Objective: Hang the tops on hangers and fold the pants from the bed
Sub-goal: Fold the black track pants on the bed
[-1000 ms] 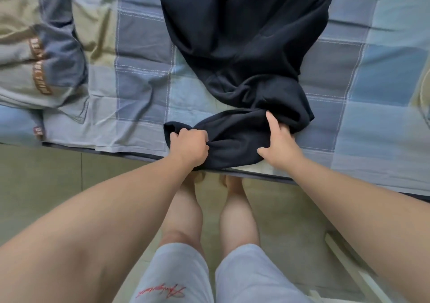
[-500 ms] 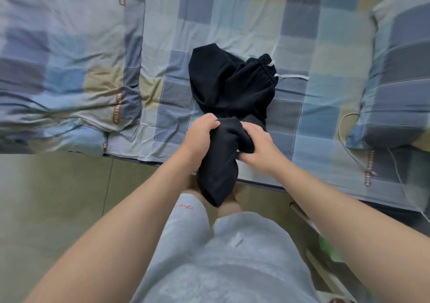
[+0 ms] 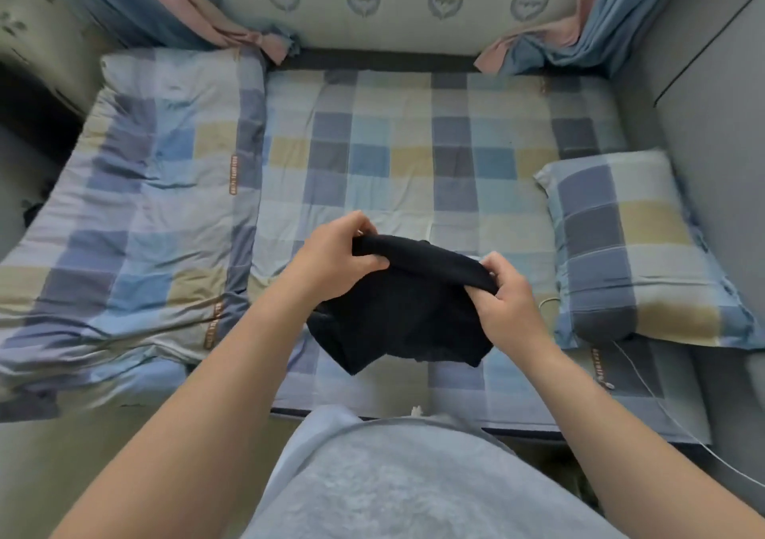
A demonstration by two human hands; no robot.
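Your left hand and right hand hold the black pants up over the near part of the bed. Each hand's fingers are curled round the folded top edge, and the rest hangs bunched below. Farther out, a checked pillow lies to the right and a folded quilt to the left. Curtains hang at the far corners.

L grip pinching, R grip pinching

Soft even light, perhaps daylight; warped, blurry edges.
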